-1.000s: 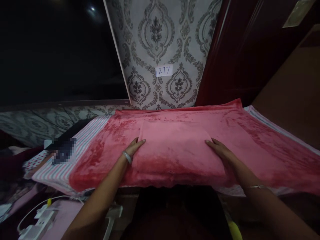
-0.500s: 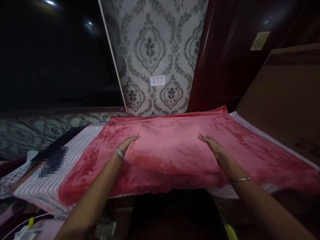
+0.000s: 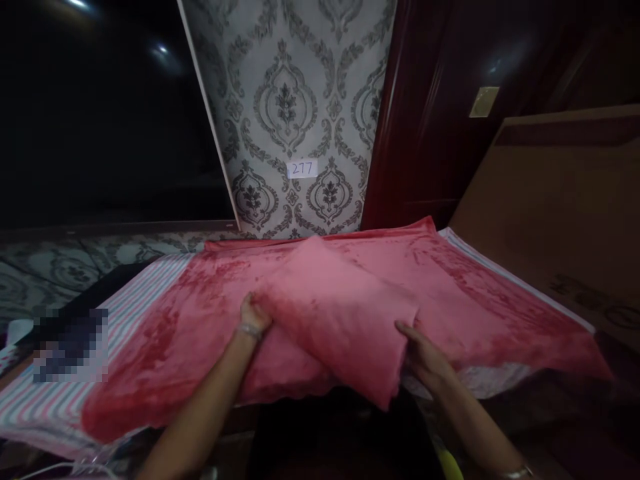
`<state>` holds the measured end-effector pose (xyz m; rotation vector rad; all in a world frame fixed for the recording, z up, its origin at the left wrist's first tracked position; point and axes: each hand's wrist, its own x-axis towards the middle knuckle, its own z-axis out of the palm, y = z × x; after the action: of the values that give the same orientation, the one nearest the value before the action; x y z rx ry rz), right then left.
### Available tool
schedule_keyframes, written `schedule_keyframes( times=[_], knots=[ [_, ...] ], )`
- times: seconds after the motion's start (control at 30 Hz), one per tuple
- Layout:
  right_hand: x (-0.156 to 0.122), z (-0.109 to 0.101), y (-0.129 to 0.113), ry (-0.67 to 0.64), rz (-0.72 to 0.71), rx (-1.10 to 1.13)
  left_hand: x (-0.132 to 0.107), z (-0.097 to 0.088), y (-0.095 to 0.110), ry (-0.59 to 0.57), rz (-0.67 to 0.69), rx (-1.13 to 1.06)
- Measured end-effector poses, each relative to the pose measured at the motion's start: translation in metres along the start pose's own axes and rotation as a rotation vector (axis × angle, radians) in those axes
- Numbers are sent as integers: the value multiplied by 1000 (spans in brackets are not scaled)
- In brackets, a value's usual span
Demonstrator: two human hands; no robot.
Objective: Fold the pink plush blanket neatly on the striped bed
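A folded pink-red plush cloth (image 3: 335, 307) is held in the air, turned at a slant, over a larger pink-red blanket (image 3: 200, 333) spread on the table. My left hand (image 3: 256, 312) grips its left corner, with the fingers partly under the fabric. At its lower right edge my right hand (image 3: 417, 347) pinches the cloth, thumb on top and the other fingers hidden beneath. One corner of the folded cloth points down past the table's front edge.
Striped fabric (image 3: 145, 293) lies under the blanket and shows at the left. A cardboard box (image 3: 560, 200) stands at the right. Behind are a dark television (image 3: 110, 120) and a patterned wall with a paper label (image 3: 303, 168) reading 277.
The folded cloth has turned clockwise, its right end swinging down toward me. My right hand has moved lower, and my left hand has shifted slightly down and holds nearer the corner.
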<state>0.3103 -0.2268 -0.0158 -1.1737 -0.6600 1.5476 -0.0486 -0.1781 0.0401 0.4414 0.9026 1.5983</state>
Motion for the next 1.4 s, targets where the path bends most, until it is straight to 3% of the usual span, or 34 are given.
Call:
schedule_keyframes(
  times=[0.1,0.17,0.33,0.4,0.47,0.53,0.63,0.67,0.73,0.83,0.9,0.97,1.07,1.17,1.4],
  knots=[
    [3,-12,20,-20,91,26,-9,-27,-27,43,-156,-66],
    [5,-14,19,-19,93,59,-6,-30,-33,47,-216,-75],
    [1,4,6,50,-50,73,13,-3,-31,208,-155,-35],
    [-9,13,9,5,-156,72,20,7,-27,250,-91,-42],
    [-22,16,18,-82,-171,56,23,9,-23,254,12,-64],
    [-35,8,30,-209,-38,-2,20,1,-21,276,55,-67],
    [-46,-23,39,-365,232,-193,8,-23,-21,275,-68,-34],
    [-46,-36,36,-368,272,-267,3,-31,-21,256,-119,-16],
    [-39,-56,19,-310,220,-385,-8,-43,-21,189,-189,26],
    [-12,-64,-28,-160,-97,-445,-24,-48,-23,99,-230,67],
    [15,-50,-60,-70,-325,-424,-34,-45,-28,61,-217,55],
    [47,-27,-83,-39,-422,-434,-44,-41,-34,39,-191,43],
    [89,13,-95,-57,-312,-485,-55,-40,-43,7,-142,49],
    [108,40,-89,-136,-172,-580,-58,-44,-47,7,-140,59],
    [99,54,-82,-306,-196,-522,-58,-52,-50,30,-157,31]
  ],
)
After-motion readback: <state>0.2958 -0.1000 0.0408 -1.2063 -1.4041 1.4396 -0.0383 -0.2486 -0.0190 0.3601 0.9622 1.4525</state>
